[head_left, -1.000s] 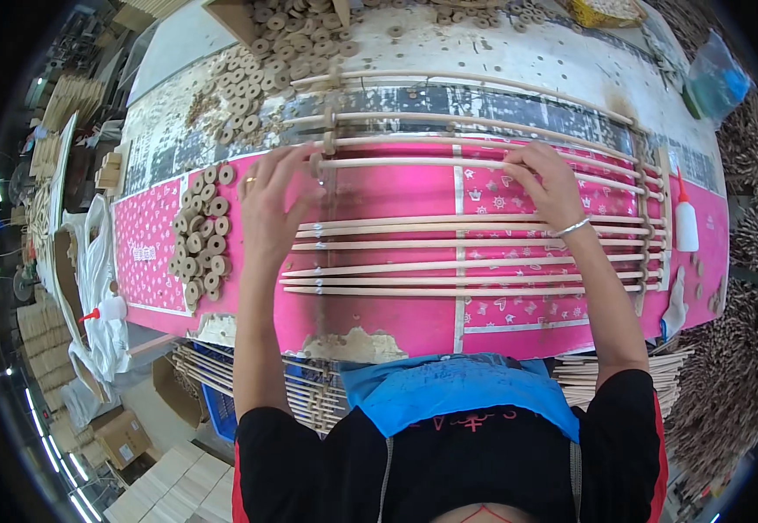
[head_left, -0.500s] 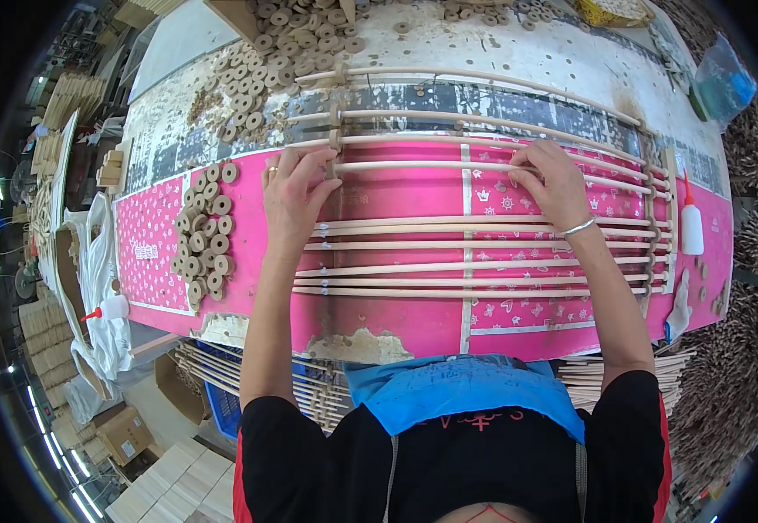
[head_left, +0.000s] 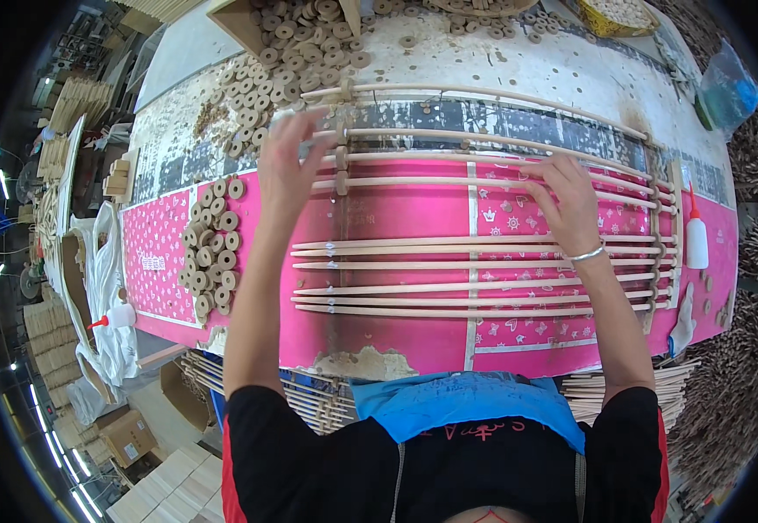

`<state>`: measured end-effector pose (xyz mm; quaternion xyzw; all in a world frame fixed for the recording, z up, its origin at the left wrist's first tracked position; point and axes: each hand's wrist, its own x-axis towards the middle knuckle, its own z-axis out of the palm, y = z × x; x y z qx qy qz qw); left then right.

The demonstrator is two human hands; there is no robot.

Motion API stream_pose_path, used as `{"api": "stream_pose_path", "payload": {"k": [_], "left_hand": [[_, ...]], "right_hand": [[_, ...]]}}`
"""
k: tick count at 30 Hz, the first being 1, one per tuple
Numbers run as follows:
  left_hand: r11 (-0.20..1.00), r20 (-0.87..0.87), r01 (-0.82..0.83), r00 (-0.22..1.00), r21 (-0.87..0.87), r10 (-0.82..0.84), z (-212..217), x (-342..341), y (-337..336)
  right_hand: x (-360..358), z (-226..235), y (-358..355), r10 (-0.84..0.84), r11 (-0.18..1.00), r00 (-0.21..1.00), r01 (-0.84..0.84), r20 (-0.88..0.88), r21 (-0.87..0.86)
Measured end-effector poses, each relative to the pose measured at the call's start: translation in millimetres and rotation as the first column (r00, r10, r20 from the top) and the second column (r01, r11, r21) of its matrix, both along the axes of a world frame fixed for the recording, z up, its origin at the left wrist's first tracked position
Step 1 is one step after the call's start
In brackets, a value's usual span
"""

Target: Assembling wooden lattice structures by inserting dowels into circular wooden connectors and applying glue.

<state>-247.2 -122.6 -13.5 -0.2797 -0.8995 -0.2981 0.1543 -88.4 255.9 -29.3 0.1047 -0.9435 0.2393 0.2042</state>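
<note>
Several long thin wooden rods (head_left: 483, 261) lie side by side across a pink patterned sheet (head_left: 414, 336) on the workbench, with small wooden spacers between some of them. My left hand (head_left: 290, 166) reaches to the left end of the upper rods (head_left: 483, 139), its fingers spread over the rod ends. My right hand (head_left: 571, 205), with a bracelet on the wrist, rests flat on the rods further right, fingers pressing on one of the upper rods. Whether either hand pinches a rod is hard to tell.
Flat round wooden discs (head_left: 213, 253) lie in rows left of the rods, and more discs (head_left: 309, 35) are heaped at the far side. A white glue bottle (head_left: 697, 240) lies at the right end, another bottle (head_left: 113, 315) at the left. Bundles of rods (head_left: 623, 392) sit below the bench edge.
Both hands have moved farther from me, from the middle rods to the upper ones. The left hand shifted most, up to the rod ends.
</note>
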Motion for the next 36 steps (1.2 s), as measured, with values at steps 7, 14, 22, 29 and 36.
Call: {"api": "stream_pose_path", "payload": {"k": [7,14,22,29,36], "left_hand": [[0.98,0.076,-0.028,0.996,-0.197,0.043,-17.7,-135.7,56.3],[0.865,0.087,-0.065,0.988,-0.497,0.124,-46.6,-175.6,87.2],[0.955,0.322,-0.051,0.946,0.292,-0.048,-15.9,-109.7,24.1],[0.832,0.622,-0.395,0.779,0.39,0.078,1.2,45.0,-76.2],[0.733,0.693,-0.524,0.714,0.434,0.1,-7.5,115.7,-111.1]], "right_hand": [[14.3,13.6,-1.2,-0.009,0.997,0.999,0.012,0.049,-0.071],[27.6,17.0,1.8,0.047,0.992,0.987,-0.028,0.153,-0.122],[38.1,11.4,-5.5,0.147,0.987,0.966,-0.13,0.213,-0.091],[43.8,1.7,-13.2,0.194,0.977,0.919,-0.15,0.344,-0.151],[52.2,14.0,-19.0,0.221,0.973,0.941,-0.195,0.254,-0.123]]}}
